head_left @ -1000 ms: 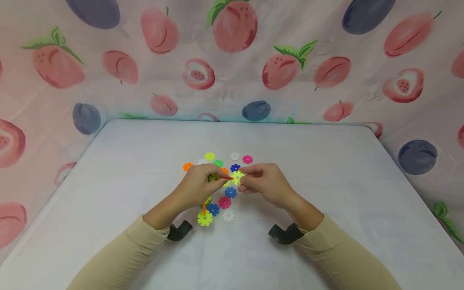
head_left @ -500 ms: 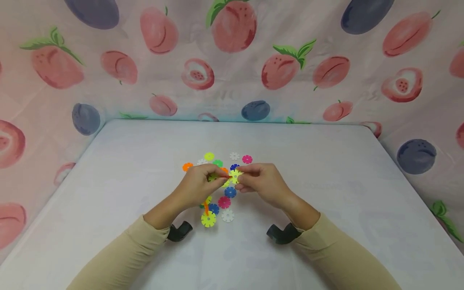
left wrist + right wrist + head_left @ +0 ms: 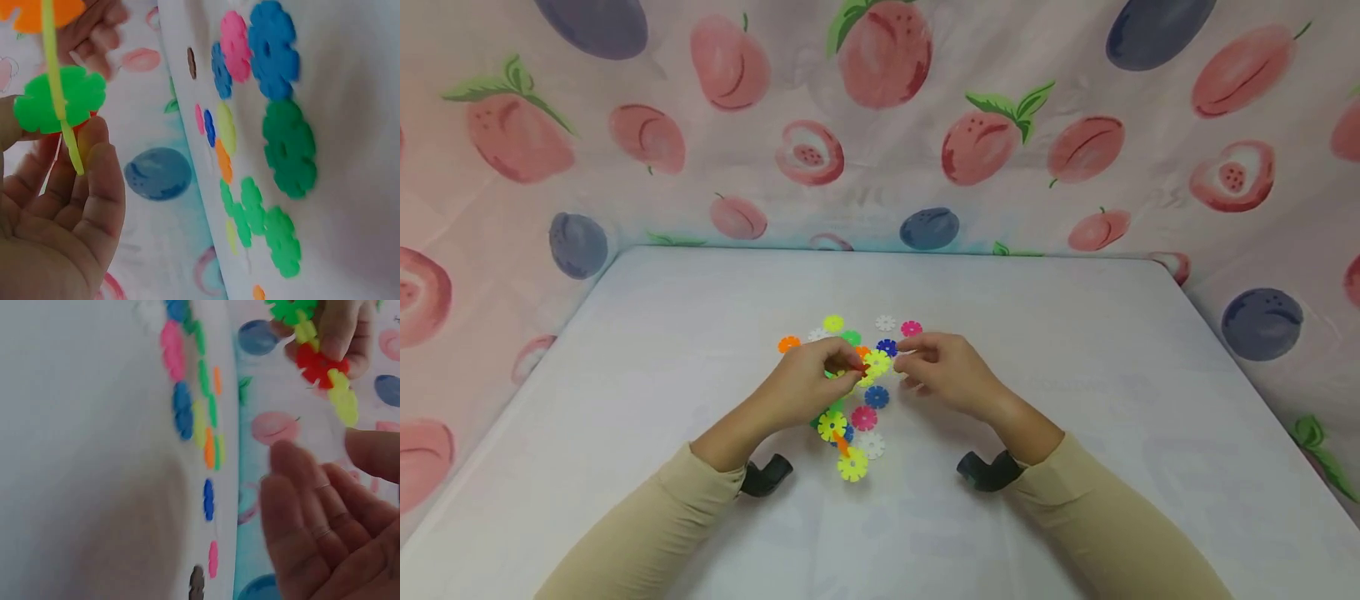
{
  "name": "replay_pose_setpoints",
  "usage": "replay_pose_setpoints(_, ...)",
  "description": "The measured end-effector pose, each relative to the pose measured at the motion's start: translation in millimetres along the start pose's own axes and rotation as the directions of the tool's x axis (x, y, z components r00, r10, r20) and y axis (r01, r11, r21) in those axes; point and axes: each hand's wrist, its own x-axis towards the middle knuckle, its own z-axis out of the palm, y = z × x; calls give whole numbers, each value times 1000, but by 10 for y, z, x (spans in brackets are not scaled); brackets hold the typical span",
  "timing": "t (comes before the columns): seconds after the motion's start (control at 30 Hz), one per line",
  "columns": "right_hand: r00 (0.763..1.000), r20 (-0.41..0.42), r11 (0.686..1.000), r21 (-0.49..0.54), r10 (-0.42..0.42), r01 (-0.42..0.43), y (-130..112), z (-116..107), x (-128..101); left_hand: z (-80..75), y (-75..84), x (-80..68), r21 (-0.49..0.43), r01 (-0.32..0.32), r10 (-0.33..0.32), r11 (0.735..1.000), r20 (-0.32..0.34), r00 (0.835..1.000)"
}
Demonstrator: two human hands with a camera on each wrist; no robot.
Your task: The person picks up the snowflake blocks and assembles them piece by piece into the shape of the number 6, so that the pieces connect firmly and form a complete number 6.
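Overhead, white table (image 3: 1075, 350), fruit-print backdrop (image 3: 1000, 125), left hand (image 3: 808, 387) pinching disc chain (image 3: 850, 417), right hand (image 3: 947, 371) loose

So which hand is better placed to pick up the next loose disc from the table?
Probably the right hand: its fingers are free beside the pink disc. The left hand grips the joined chain of discs.
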Motion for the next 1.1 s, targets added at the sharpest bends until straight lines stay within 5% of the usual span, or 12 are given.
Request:
replay_pose_setpoints(0.13,998,52,962,-272,41,-26,84,36,23,-31,-62,0,22,18,-18,1000,-29,999)
replay_pose_setpoints(0.27,984,179,907,-417,16,61,119,100,20,-44,-96,10,34,23,-21,999,-46,999)
replay_pose_setpoints(0.47,954,300,878,-453,-15,156,142,155,23,-48,-86,8,24,32,-31,999,-54,998)
replay_pose_setpoints(0.73,979,202,835,-538,-10,120,166,154,29,-42,-68,13,20,52,-52,998,-32,998)
replay_pose_setpoints(0.97,957,282,789,-570,-72,227,199,201,74,-36,-61,7,14,45,-45,999,11,999)
replay_pose_setpoints(1.1,965,247,772,-595,-89,224,185,206,59,-35,-53,2,11,39,-39,999,13,999)
